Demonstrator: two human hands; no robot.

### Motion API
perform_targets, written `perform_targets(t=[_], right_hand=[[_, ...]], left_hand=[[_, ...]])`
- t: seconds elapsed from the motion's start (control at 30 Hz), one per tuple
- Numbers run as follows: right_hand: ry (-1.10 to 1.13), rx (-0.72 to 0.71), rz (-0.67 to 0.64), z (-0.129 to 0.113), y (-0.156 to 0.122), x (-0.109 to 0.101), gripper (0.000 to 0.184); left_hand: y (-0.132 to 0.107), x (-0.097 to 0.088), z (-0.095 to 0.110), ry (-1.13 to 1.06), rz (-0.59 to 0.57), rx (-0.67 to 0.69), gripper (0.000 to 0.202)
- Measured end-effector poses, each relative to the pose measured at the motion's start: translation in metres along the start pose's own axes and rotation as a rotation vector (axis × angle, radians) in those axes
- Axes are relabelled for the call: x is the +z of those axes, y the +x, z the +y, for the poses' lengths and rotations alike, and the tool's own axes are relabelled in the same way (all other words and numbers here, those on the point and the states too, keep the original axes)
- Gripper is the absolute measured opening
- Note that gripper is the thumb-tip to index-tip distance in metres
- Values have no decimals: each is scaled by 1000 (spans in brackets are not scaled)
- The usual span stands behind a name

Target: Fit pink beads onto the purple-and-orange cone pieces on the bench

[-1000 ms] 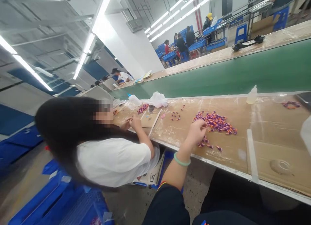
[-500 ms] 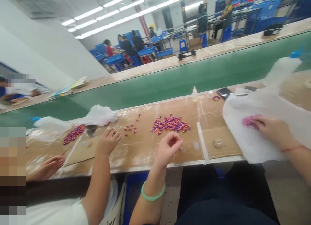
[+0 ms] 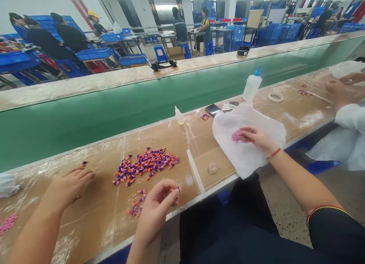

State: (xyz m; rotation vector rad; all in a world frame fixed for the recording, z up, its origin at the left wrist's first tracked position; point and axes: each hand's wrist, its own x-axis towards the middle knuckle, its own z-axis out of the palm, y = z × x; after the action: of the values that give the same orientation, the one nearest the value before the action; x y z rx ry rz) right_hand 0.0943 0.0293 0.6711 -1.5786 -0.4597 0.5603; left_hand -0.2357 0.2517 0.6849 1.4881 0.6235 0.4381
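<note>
My left hand is closed in a pinch above the table's front edge, and a small purple-and-orange piece shows at its fingertips. Beside that hand lie several loose purple-and-orange pieces, and a larger heap of such pieces is spread beyond it. My right hand has its fingers loosely stretched over a small pile of pink beads, with the fingertips at the pile. The beads lie on a white sheet. Whether any bead is between those fingers is too small to tell.
A co-worker's hand rests on the table at left; another person's hands are at far right. Nearby are a small dropper bottle, a blue-capped bottle, a phone, a tape roll and a clear round cap.
The view has swung to the right and levelled. My left hand still pinches at its fingertips. My right hand stays at the pink beads, its fingers now looser.
</note>
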Motion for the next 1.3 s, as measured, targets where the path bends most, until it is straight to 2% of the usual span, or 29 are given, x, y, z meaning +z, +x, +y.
perform_targets(t=[0.27, 0.4, 0.47, 0.57, 0.63, 0.73, 0.87, 1.03, 1.17, 1.3], right_hand=[[199, 32, -106, -25, -32, 18, 48], [200, -10, -150, -36, -47, 32, 47], [137, -91, -195, -42, -57, 42, 43], [49, -224, -293, -52, -71, 57, 27], [30, -254, -325, -57, -78, 65, 19], [117, -189, -333, -60, -84, 76, 19], [395, -52, -332, -56, -87, 90, 17], [549, 54, -310, -51, -97, 110, 10], [638, 97, -316, -49, -106, 123, 7], [645, 67, -302, -50, -111, 130, 5]], left_hand=[[0, 5, 2, -56, -10, 7, 24], [1, 13, 2, -84, -16, 34, 26], [2, 22, 6, -101, -55, 59, 26], [4, 39, 14, -125, -179, 90, 26], [6, 49, 19, -142, -241, 101, 26], [5, 59, 24, -164, -261, 113, 27], [2, 70, 31, -178, -272, 141, 22], [2, 88, 44, -155, -225, 200, 16], [4, 99, 49, -203, -196, 215, 16], [3, 102, 46, -241, -149, 227, 9]])
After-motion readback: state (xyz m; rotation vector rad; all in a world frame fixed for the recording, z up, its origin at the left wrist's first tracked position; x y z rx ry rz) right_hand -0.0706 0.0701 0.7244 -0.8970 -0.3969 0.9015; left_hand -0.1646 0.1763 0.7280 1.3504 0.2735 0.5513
